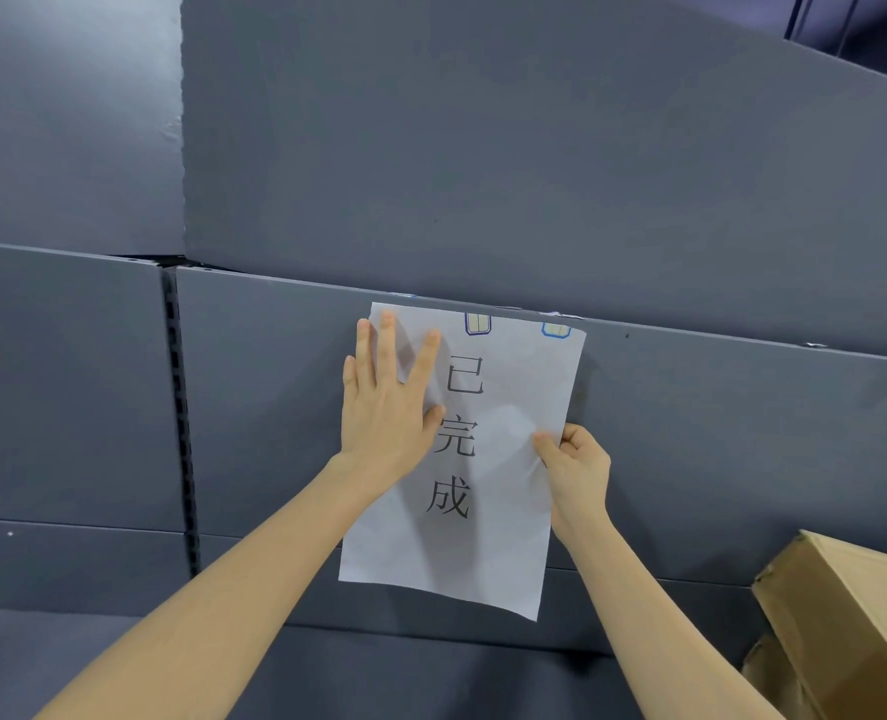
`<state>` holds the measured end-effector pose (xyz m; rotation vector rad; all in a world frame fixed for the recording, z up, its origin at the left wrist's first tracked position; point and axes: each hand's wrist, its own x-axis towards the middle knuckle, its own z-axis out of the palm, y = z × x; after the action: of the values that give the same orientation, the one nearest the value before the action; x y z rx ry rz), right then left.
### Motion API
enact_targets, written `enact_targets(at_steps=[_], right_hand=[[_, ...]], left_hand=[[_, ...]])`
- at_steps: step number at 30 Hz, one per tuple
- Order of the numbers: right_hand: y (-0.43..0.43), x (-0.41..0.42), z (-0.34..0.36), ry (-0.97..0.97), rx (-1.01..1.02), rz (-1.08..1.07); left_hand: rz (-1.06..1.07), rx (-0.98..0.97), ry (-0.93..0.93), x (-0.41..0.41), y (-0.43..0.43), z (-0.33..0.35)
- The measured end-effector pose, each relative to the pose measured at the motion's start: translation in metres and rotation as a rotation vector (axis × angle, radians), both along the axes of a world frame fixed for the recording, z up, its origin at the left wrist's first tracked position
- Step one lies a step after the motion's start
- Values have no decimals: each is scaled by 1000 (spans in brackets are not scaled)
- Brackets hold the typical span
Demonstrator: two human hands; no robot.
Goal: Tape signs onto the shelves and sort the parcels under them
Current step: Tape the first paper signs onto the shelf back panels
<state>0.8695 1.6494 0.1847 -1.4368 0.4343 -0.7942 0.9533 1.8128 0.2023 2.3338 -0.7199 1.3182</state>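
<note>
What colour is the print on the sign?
Black characters on the white sign, clearest in the head view.

A parcel storeroom: dark grey metal shelving [483, 148] with a cardboard parcel [846, 615] on one shelf.

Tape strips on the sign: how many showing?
2. One strip at the middle of the top edge of the sign, a second strip at its top right corner. The left hand lies flat over the upper left, so another may be hidden there.
</note>
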Motion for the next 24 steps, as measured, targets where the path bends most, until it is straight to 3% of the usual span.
enact_targets(at_steps=[13,24], right_hand=[[-3,-3,8,42,-286,-96],[-12,0,74,-128,-542,-262]], left_hand=[[19,-5,-60,4,-1,0],[13,-26,-80,8,-5,-3]])
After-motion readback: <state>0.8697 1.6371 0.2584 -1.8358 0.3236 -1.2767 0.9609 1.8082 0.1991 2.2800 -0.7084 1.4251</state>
